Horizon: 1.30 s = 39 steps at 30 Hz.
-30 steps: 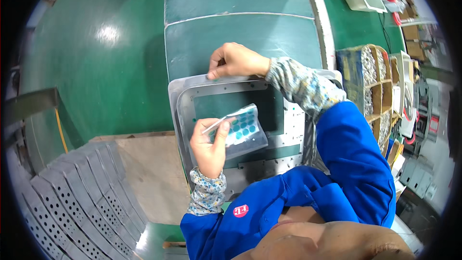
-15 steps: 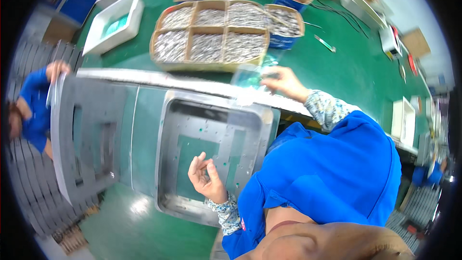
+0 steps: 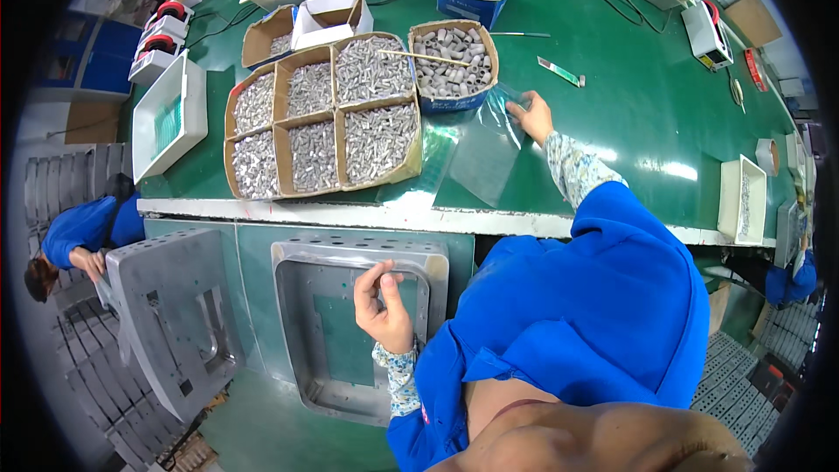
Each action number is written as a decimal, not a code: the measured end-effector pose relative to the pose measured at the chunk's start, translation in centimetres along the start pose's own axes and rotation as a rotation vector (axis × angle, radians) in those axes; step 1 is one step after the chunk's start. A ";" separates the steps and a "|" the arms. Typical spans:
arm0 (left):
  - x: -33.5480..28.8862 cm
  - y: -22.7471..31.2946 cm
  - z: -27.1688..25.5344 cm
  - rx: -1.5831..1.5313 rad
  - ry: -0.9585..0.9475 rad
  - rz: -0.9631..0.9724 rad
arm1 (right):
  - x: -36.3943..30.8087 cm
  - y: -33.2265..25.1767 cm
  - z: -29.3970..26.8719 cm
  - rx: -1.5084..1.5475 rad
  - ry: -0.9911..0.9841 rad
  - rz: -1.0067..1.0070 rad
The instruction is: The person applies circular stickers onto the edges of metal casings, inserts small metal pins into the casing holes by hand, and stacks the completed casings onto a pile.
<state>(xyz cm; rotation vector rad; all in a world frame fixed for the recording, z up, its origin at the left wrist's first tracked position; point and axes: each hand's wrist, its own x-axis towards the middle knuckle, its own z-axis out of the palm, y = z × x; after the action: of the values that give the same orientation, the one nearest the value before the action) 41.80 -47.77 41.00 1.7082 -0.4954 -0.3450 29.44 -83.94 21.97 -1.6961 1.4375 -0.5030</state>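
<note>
A clear plastic sheet or bag (image 3: 486, 157) lies on the green table beside the box of grey sleeves. My right hand (image 3: 531, 117) is closed at its upper right corner, pinching the edge. My left hand (image 3: 384, 308) is raised over the grey metal housing (image 3: 293, 323), an open rectangular frame with rounded corners. Its fingers are curled with the thumb brought near them; anything tiny between the fingertips is too small to make out. A divided cardboard box (image 3: 278, 114) of small metal pins stands left of the sheet, and a blue carton (image 3: 454, 103) holds the short grey sleeves.
At left, a co-worker's hand (image 3: 87, 264) touches another grey metal housing (image 3: 175, 332). White bins (image 3: 194, 114) stand at the table's left end. A cutter knife (image 3: 561, 72) and black cables (image 3: 603, 0) lie at the back. Another white bin (image 3: 730, 201) sits at right.
The view has shifted, bringing more of the table into sight. My right hand has moved farther over the table, and the plastic now lies spread there. My left hand stays raised over the housing.
</note>
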 end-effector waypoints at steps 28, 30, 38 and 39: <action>4.3 0.6 6.1 0.025 -0.100 -0.108 | 4.9 -14.6 1.9 -0.516 -0.172 -1.013; 4.0 0.6 5.2 0.042 -0.056 -0.125 | 6.1 -14.9 4.4 -0.611 -0.204 -1.009; 0.6 -2.5 2.3 -0.350 0.191 -0.246 | 1.5 -19.2 1.2 -0.113 -0.099 -0.917; 0.5 -3.0 2.1 -0.438 0.173 -0.341 | -1.0 -20.7 1.3 -0.058 -0.219 -0.999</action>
<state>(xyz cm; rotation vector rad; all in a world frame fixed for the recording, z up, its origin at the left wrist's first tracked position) 41.60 -49.37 37.66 1.3719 0.0077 -0.5047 42.76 -82.65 37.90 -2.3657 0.3648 -0.7600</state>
